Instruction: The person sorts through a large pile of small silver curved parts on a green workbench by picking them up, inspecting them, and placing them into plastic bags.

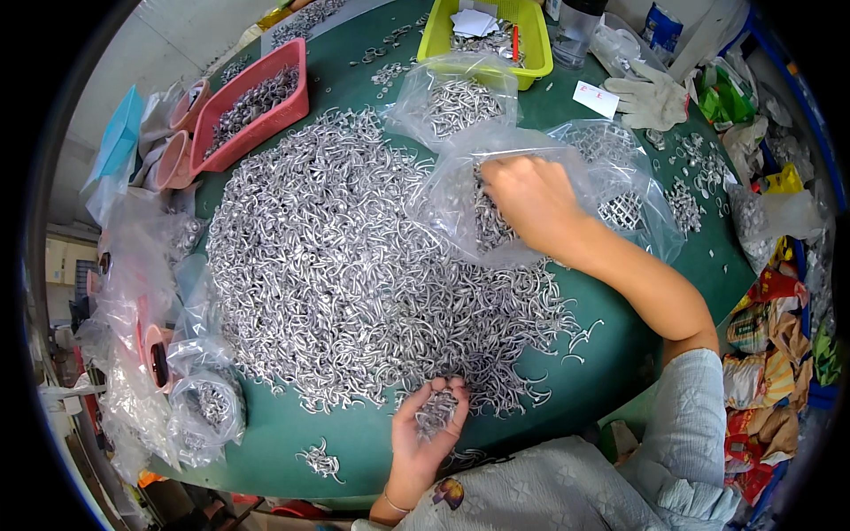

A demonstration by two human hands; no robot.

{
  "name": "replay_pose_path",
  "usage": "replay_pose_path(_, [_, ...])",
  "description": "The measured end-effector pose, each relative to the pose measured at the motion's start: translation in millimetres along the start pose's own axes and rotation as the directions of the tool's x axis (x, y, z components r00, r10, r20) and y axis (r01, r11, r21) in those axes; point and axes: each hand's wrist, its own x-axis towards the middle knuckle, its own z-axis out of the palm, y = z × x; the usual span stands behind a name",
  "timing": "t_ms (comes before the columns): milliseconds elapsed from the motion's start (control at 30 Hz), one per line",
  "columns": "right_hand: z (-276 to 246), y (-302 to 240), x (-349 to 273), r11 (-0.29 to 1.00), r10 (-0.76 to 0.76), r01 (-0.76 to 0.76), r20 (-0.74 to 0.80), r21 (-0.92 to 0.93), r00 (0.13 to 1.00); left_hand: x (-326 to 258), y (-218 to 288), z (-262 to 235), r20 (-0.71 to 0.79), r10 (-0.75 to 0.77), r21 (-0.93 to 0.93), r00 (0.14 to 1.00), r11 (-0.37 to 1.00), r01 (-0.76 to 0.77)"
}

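A broad heap of small curved silver metal pieces (328,257) spreads over the green table. My left hand (425,423), palm up at the heap's near edge, is cupped round a handful of metal pieces (436,412). Farther off to the right, my right hand (529,193) reaches into the mouth of a clear plastic bag (450,199). Its fingers curl downward, and their tips are hidden, so whatever they hold cannot be made out. More metal pieces (490,221) lie inside that bag, beside the fingers.
Behind it sits another filled clear bag (462,106), near a yellow-green basket (537,49). A pink basket (301,93) of metal parts stands far left. Bags of lattice-like parts (620,209) and a white glove (651,96) lie right. A small pile (320,462) is at the near left.
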Motion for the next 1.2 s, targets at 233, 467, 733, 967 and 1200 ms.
replay_pose_path(233, [-26.2, -8.7, -17.9, 0.984, -0.177, 0.177, 0.103, 0.011, 0.979, -0.4, 2.2, -4.9, 0.002, 0.019, 0.005, 1.000, 1.000, -0.019])
replay_pose_path(467, [-10.0, -18.5, -25.2, 0.979, -0.172, 0.180, 0.089, -0.098, 0.981, -0.2, 0.3, -3.2, 0.020, 0.029, 0.035, 0.999, 0.999, -0.030])
replay_pose_path(733, [-34.3, -3.6, -17.4, 0.985, 0.172, -0.167, 0.178, -0.045, 0.969, -2.9, -1.2, -2.2, 0.012, 0.036, 0.039, 0.999, 0.999, -0.036])
replay_pose_path(967, [-21.7, 0.1, -46.8, 0.949, -0.303, 0.313, 0.188, -0.029, 0.934, -2.5, -5.3, -0.7, -0.003, 0.051, 0.027, 0.999, 0.998, -0.051])
replay_pose_path(1200, [-64.7, -9.1, -56.2, 0.964, -0.265, 0.208, 0.530, 0.167, 0.805, -2.5, -5.0, -5.1, -0.024, 0.067, 0.028, 0.997, 0.997, -0.067])
